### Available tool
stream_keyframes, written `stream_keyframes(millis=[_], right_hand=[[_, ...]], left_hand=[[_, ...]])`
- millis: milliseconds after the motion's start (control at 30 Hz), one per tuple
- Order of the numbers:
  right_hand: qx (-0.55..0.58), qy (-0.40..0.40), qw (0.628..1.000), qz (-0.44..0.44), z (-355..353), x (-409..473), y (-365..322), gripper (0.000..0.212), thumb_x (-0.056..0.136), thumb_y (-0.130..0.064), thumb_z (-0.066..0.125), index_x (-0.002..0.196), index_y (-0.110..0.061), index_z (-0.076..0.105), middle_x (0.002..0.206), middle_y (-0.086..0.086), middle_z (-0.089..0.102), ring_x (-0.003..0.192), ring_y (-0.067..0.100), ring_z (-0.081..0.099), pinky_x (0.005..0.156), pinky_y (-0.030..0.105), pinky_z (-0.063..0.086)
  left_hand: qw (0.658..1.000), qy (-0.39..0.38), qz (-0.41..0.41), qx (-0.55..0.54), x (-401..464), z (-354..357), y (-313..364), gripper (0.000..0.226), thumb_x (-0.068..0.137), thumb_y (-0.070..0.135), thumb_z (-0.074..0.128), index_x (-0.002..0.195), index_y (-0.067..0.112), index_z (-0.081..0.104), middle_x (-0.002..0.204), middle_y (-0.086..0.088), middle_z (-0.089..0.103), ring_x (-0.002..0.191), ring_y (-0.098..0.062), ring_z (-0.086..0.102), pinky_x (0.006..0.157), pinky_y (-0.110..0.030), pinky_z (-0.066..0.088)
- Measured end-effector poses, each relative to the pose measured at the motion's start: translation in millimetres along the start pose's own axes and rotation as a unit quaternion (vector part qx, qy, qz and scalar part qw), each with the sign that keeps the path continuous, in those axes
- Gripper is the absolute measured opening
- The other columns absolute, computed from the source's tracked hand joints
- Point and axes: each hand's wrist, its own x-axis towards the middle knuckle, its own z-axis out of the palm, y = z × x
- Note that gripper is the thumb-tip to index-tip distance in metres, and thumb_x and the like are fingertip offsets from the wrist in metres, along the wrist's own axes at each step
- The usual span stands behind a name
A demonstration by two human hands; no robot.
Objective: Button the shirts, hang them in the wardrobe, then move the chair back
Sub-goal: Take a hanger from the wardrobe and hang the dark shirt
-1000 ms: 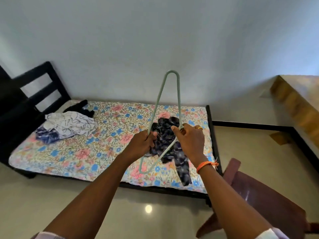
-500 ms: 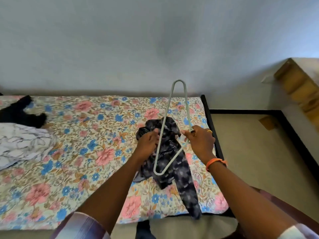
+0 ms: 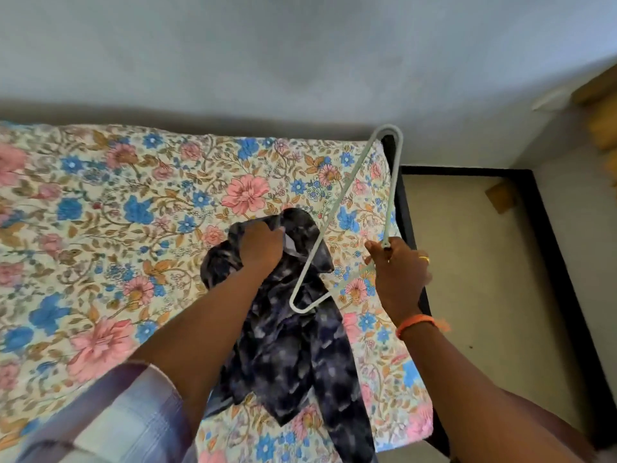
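Both hands are closed on something: the left hand (image 3: pixel 261 243) bunches the dark patterned shirt (image 3: pixel 293 332) near its collar, the right hand (image 3: pixel 399 272) grips the pale hanger (image 3: pixel 347 208) above it. The shirt lies crumpled on the floral bedspread (image 3: pixel 133 202) — hanging looks begun. Next, likely lift the collar and feed the hanger in. Buttons and fingertips are hidden — wardrobe unseen.

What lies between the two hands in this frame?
In the head view, the upper folds of the dark shirt and the pale hanger's slanted bar lie between the left hand and right hand, over the floral bedsheet.
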Motion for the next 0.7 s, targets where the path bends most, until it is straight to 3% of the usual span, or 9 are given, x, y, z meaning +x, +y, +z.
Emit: stream_keyframes(millis=[67,133,167,233,333,400,500,600,700], right_hand=[[0.029,0.001,0.999,0.017,10.6,3.9,5.4,0.032,0.092,-0.05,0.063,0.086,-0.019,0.067,0.058,-0.02,0.051,0.097,0.033,0.054,0.074,0.038,0.035],[0.063,-0.008,0.997,0.034,22.3,6.1,14.7,0.027,0.092,-0.048,0.064,0.08,-0.023,0.063,0.055,-0.026,0.049,0.092,0.028,0.058,0.077,0.041,0.043],[0.084,-0.008,0.995,0.045,28.9,7.2,22.1,0.027,0.092,-0.048,0.064,0.076,-0.025,0.059,0.054,-0.027,0.05,0.086,0.024,0.06,0.077,0.042,0.046],[0.124,-0.012,0.989,0.075,35.6,8.2,30.9,0.033,0.09,-0.054,0.062,0.073,-0.026,0.057,0.058,-0.023,0.058,0.079,0.018,0.063,0.078,0.044,0.049],[0.172,-0.007,0.977,0.122,31.8,9.0,38.0,0.03,0.092,-0.051,0.061,0.074,-0.027,0.064,0.065,-0.017,0.067,0.078,0.013,0.066,0.077,0.041,0.051],[0.197,0.009,0.972,0.13,17.8,10.2,37.7,0.028,0.095,-0.043,0.062,0.078,-0.022,0.069,0.066,-0.014,0.067,0.072,0.011,0.064,0.074,0.039,0.05],[0.228,0.033,0.966,0.119,-28.7,14.9,30.1,0.031,0.096,-0.04,0.062,0.073,-0.019,0.067,0.07,-0.004,0.07,0.065,0.013,0.06,0.063,0.034,0.045],[0.259,0.062,0.957,0.111,-80.2,17.4,21.8,0.035,0.096,-0.036,0.063,0.064,-0.025,0.053,0.068,0.002,0.068,0.061,0.019,0.056,0.058,0.032,0.035],[0.295,0.074,0.948,0.095,-144.3,11.4,3.4,0.034,0.096,-0.033,0.063,0.069,-0.017,0.052,0.062,-0.01,0.054,0.067,0.026,0.055,0.06,0.034,0.035]], left_hand=[[0.995,-0.014,-0.006,0.095,26.2,21.8,3.8,0.062,0.088,0.059,0.056,0.092,-0.002,0.063,0.081,-0.017,0.064,0.068,-0.031,0.063,0.058,-0.034,0.053],[0.986,-0.021,-0.036,0.162,45.7,39.9,2.8,0.07,0.087,0.059,0.058,0.119,-0.003,0.058,0.114,-0.023,0.063,0.1,-0.041,0.063,0.081,-0.049,0.056],[0.984,-0.026,-0.047,0.17,55.5,46.4,-0.1,0.062,0.091,0.051,0.057,0.121,-0.004,0.057,0.116,-0.024,0.062,0.104,-0.043,0.061,0.084,-0.052,0.054],[0.986,-0.031,-0.052,0.153,61.1,46.7,-4.6,0.044,0.099,0.038,0.051,0.099,-0.005,0.061,0.092,-0.018,0.064,0.085,-0.037,0.063,0.072,-0.044,0.054],[0.999,-0.024,-0.02,0.038,44.6,42.4,-1.5,0.033,0.101,0.019,0.045,0.071,0.005,0.047,0.063,-0.007,0.044,0.056,-0.023,0.043,0.05,-0.032,0.031],[0.997,-0.025,-0.006,-0.079,15.0,30.9,11.7,0.022,0.102,0.009,0.039,0.081,0.008,0.044,0.065,-0.005,0.039,0.055,-0.018,0.034,0.049,-0.029,0.024],[0.98,-0.059,0.033,-0.188,-41.3,-5.8,38.8,0.019,0.107,0.017,0.035,0.098,0.009,0.05,0.067,-0.005,0.044,0.052,-0.016,0.034,0.05,-0.025,0.028],[0.967,-0.06,0.02,-0.246,-84.5,-46.8,63.4,0.02,0.106,0.019,0.037,0.103,0.005,0.052,0.076,-0.016,0.046,0.055,-0.021,0.036,0.054,-0.032,0.029],[0.971,-0.036,0.065,-0.228,-146.9,-98.0,103.6,0.019,0.099,0.015,0.041,0.094,0.001,0.053,0.081,-0.019,0.05,0.069,-0.027,0.048,0.062,-0.039,0.035]])
